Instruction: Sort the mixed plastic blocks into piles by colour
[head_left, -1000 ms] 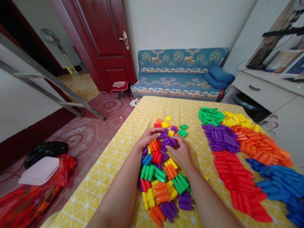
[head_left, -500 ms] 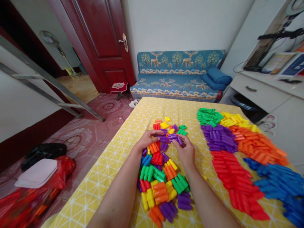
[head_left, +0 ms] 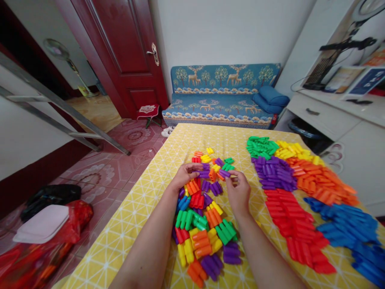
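Note:
My left hand [head_left: 187,176] is over the far part of a mixed heap, thumb and fingers closed on a purple plastic building piece [head_left: 203,174] made of joined tubes. Opposite it, my right hand [head_left: 240,192] pinches another purple piece [head_left: 224,173] at its fingertips. Between the hands lie an orange piece [head_left: 212,174] and a yellow piece [head_left: 215,168]. Just below them, a loose purple piece [head_left: 215,188] rests on the cloth. Toward me the heap continues with red pieces [head_left: 197,199], green pieces [head_left: 184,219] and orange pieces [head_left: 201,244].
On the right of the yellow tablecloth [head_left: 144,200] are colour-sorted piles: green [head_left: 262,147], yellow [head_left: 293,151], purple [head_left: 273,173], orange [head_left: 325,181], red [head_left: 293,224] and blue [head_left: 349,228]. A blue sofa [head_left: 222,106] stands beyond the table.
The purple pieces bunched between my hands have come apart; one now lies on the cloth just below. My right hand has shifted slightly right and down. The view has turned slightly.

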`<state>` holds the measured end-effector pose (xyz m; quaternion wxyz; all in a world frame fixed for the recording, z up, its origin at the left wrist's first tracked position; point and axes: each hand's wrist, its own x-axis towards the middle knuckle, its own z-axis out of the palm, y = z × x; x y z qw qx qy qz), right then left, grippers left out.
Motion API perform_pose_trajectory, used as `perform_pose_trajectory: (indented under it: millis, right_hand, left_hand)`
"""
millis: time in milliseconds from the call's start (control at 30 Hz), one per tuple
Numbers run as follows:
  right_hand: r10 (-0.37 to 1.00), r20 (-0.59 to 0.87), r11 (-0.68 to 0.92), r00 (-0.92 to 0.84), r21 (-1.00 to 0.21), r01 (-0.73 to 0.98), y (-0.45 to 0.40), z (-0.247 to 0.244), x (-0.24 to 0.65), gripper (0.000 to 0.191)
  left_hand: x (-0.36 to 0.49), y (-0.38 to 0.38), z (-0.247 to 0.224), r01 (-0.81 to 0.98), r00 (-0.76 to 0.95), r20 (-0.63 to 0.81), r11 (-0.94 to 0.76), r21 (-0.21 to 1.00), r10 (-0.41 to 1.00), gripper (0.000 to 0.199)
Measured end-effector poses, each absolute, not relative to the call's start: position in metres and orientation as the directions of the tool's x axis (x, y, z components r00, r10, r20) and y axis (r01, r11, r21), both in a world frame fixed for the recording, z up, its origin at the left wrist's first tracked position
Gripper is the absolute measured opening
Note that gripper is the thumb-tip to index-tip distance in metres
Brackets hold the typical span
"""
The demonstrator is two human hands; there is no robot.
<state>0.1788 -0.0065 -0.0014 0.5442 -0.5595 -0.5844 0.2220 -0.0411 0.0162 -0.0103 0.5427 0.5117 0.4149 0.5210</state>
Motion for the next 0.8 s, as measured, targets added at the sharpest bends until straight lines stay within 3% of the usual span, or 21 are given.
perform_pose_trajectory:
  millis: [100, 167, 233, 433, 600, 800]
  right_hand:
    - [0.880, 0.475, 0.325, 0.006, -0.611, 0.722, -0.009, 0.009, 0.184, 0.021]
    - [0.904, 0.412, 0.321, -0.114, -0.479, 0.817, -0.011, 0.014, 0.184, 0.020]
    - [0.924, 0.355, 0.298, -0.145, -0.429, 0.853, -0.013, 0.017, 0.182, 0.020]
    - [0.945, 0.310, 0.230, -0.099, -0.419, 0.878, -0.013, 0.014, 0.179, 0.039]
    - [0.965, 0.254, 0.168, -0.062, -0.419, 0.892, -0.010, 0.011, 0.182, 0.032]
    - [0.944, 0.328, 0.215, -0.030, -0.546, 0.810, -0.010, 0.013, 0.181, 0.027]
  left_hand:
    - [-0.041, 0.014, -0.006, -0.160, 0.076, 0.084, -0.071, 0.984, 0.994, 0.041]
    - [-0.041, 0.013, -0.004, -0.156, 0.041, 0.098, -0.090, 0.984, 0.994, 0.040]
    - [-0.041, 0.011, -0.002, -0.161, 0.025, 0.102, -0.097, 0.982, 0.994, 0.039]
    - [-0.041, 0.011, -0.003, -0.156, 0.045, 0.091, -0.083, 0.984, 0.995, 0.036]
    - [-0.043, 0.013, -0.008, -0.109, 0.066, 0.084, -0.076, 0.991, 0.994, 0.036]
    - [-0.039, 0.011, -0.002, -0.063, 0.104, 0.063, -0.056, 0.996, 0.993, 0.039]
